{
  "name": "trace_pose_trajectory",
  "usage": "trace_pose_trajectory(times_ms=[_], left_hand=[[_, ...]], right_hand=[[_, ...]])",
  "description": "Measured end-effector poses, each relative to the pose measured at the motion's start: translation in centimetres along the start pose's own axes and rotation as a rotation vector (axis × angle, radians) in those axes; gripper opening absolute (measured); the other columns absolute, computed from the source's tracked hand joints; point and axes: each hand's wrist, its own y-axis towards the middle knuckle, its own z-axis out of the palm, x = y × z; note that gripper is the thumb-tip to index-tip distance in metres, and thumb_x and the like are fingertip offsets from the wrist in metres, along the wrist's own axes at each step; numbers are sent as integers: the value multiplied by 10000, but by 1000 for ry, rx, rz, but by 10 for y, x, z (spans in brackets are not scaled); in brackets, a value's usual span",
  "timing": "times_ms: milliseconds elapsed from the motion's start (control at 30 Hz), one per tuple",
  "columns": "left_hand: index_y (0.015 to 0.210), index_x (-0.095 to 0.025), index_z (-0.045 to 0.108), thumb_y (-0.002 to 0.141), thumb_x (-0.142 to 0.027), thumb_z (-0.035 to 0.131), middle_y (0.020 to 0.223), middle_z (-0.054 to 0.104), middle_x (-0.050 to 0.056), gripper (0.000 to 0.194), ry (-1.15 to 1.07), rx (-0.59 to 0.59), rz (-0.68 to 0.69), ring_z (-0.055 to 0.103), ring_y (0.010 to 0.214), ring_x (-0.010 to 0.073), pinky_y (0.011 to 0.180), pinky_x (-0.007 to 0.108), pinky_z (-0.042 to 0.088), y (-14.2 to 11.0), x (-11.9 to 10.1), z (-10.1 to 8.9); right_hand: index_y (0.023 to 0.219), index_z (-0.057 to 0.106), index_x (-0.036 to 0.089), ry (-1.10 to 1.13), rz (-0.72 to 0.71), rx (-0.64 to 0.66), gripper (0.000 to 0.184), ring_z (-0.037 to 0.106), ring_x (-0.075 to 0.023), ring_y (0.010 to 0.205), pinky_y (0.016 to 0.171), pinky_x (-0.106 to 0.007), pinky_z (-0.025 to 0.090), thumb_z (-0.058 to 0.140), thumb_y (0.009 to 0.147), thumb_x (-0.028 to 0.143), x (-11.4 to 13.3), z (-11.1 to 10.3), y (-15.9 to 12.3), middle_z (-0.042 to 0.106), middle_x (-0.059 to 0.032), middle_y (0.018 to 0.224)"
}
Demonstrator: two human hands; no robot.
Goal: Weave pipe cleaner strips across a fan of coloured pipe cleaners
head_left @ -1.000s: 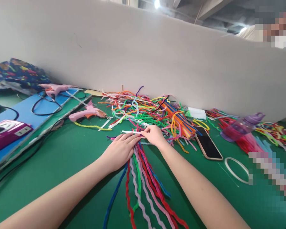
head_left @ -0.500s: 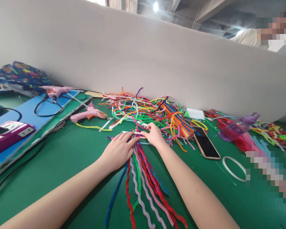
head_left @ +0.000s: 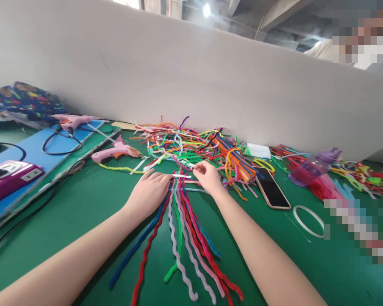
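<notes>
Several fuzzy pipe cleaners, among them a wavy lilac one (head_left: 177, 250), a red one (head_left: 150, 244), a blue one (head_left: 132, 246) and a green one (head_left: 179, 229), fan toward me from one upper end. Across that end lies a short white strip (head_left: 181, 176). My left hand (head_left: 150, 189) rests palm down at the strip's left end, its fingers extended over the pipe cleaner tops. My right hand (head_left: 207, 176) is just beyond the strip's right end, thumb and forefinger curled together. What lies between those fingertips is too small to make out.
A tangled heap of coloured pipe cleaners (head_left: 166, 144) lies behind my hands. Glue guns (head_left: 116, 151) and a purple power strip (head_left: 14, 176) are at left. On the right are a phone (head_left: 272, 189), a white ring (head_left: 309, 221) and a purple bottle (head_left: 312, 168).
My right hand's fingertips have come off the white strip. My left hand has shifted left, and the blue and red pipe cleaners on that side have swung outward to the left.
</notes>
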Motion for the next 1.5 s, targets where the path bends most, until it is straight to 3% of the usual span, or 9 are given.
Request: trace_pose_trajectory(times_ms=[67, 100, 200, 333, 533, 733, 1000, 1333, 1500], left_hand=[[1083, -201, 647, 963, -313, 336, 1047, 714, 77, 351, -49, -11, 2, 641, 995, 220, 1020, 430, 367, 1, 3, 1], [1064, -210, 659, 960, -325, 344, 1053, 715, 71, 351, -72, -14, 3, 639, 996, 220, 1009, 426, 378, 1, 5, 2], [996, -219, 689, 944, -329, 373, 1050, 719, 60, 339, -119, -17, 1, 635, 993, 220, 963, 407, 414, 2, 8, 1], [927, -221, 715, 919, -336, 407, 1002, 733, 52, 329, -162, -44, -29, 640, 951, 223, 948, 413, 426, 3, 11, 2], [908, -226, 716, 907, -351, 432, 1045, 723, 36, 310, -211, -30, -79, 615, 1002, 227, 919, 395, 440, 5, 13, 8], [963, -255, 694, 931, -306, 423, 1093, 700, 20, 278, -151, -73, 35, 602, 1031, 209, 1033, 435, 312, 1, 11, -8], [888, -248, 699, 900, -304, 467, 973, 722, 15, 239, -134, 13, 113, 623, 950, 210, 901, 396, 351, -4, 16, -14], [886, -264, 700, 833, -268, 506, 998, 719, -13, 201, -189, 22, 99, 641, 946, 179, 990, 383, 307, -3, 16, -16], [870, -267, 692, 848, -251, 521, 1008, 710, -37, 174, -187, 16, 136, 629, 962, 165, 997, 382, 287, -2, 19, -11]], right_hand=[[818, 619, 181, -119, -245, 10, 68, 556, -134, 726, 701, -252, 431, 560, 789, 162, 10, -8, -3, 608, -4, 790], [793, 638, 186, -219, -370, 90, 62, 567, -147, 778, 750, -266, 427, 589, 777, 152, 15, -10, -5, 622, -12, 804], [769, 679, 189, -439, -488, 238, 61, 583, -178, 839, 792, -293, 419, 627, 795, 169, 27, -12, -10, 652, -38, 807], [803, 702, 186, -509, -426, 308, 96, 605, -179, 841, 768, -286, 426, 613, 839, 192, 26, -6, -13, 676, -58, 842], [818, 671, 177, -328, -316, 339, 70, 570, -125, 673, 626, -230, 399, 604, 838, 182, 14, -3, -12, 637, -13, 751], [858, 672, 185, -330, -401, 410, 96, 564, -122, 688, 641, -228, 396, 593, 820, 146, 27, -17, -13, 643, -3, 761], [826, 684, 187, -388, -479, 574, 84, 587, -152, 774, 693, -255, 420, 668, 754, 148, 33, -27, -14, 665, -21, 851], [778, 663, 188, -380, -568, 489, 30, 577, -178, 862, 802, -302, 429, 684, 768, 169, 26, -20, -11, 644, -28, 837], [721, 649, 192, -213, -571, 470, 84, 581, -168, 949, 887, -309, 436, 670, 751, 116, 17, -16, -11, 654, -16, 900]])
